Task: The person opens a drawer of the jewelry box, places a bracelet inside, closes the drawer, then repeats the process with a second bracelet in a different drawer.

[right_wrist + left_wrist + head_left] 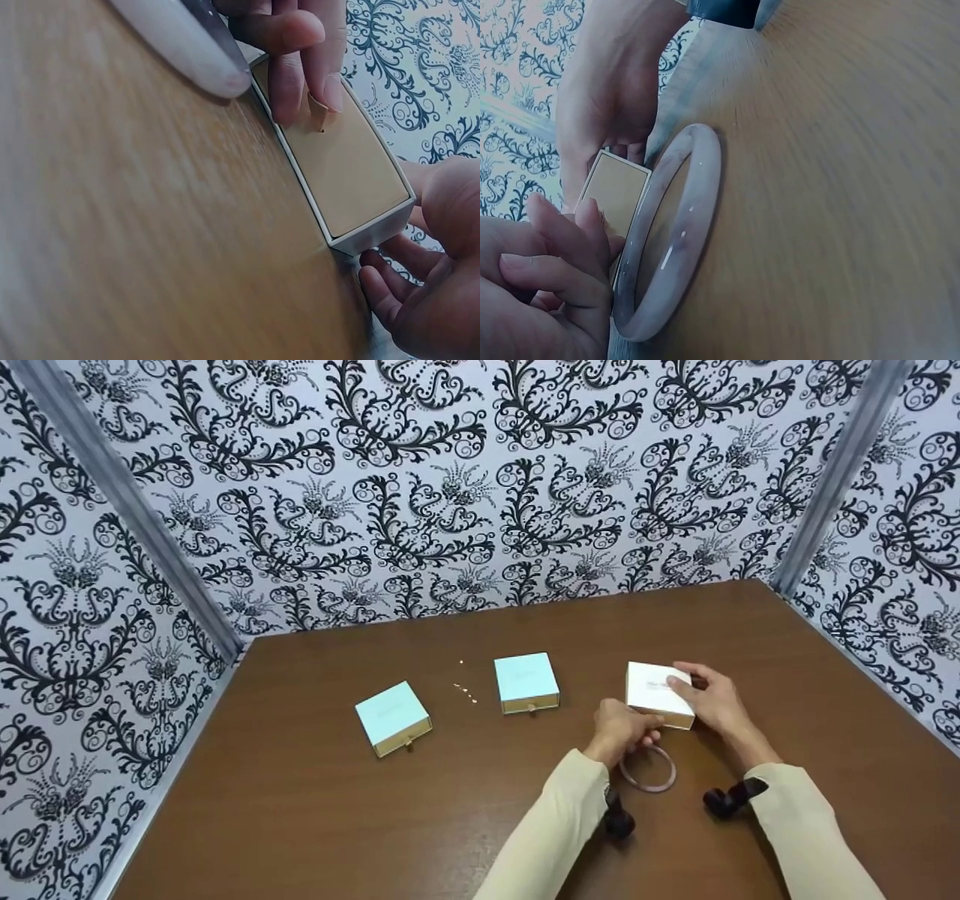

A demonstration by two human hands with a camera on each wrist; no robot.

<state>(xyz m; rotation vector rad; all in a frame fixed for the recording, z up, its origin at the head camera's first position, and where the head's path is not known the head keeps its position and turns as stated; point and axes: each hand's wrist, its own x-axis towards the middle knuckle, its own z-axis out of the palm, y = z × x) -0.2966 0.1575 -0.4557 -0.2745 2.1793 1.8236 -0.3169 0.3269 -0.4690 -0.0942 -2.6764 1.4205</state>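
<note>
A small white drawer box (651,687) with a gold-coloured front stands at the right of the table. My right hand (716,701) holds it from the right, thumb on the lid and fingers round the far side. In front of it, my left hand (621,726) pinches the little pull tab (318,114) on the drawer front, seen in the right wrist view. The drawer front (349,172) sits flush within the sleeve. A pale, marbled bangle (705,180) lies on the table just before the box, close beside my left fingers.
Two light-blue drawer boxes stand farther left, one near the middle (526,678) and one angled (393,714). Between them several tiny pale bits (465,691) lie on the brown table (360,825). Patterned walls (450,510) enclose the back and sides.
</note>
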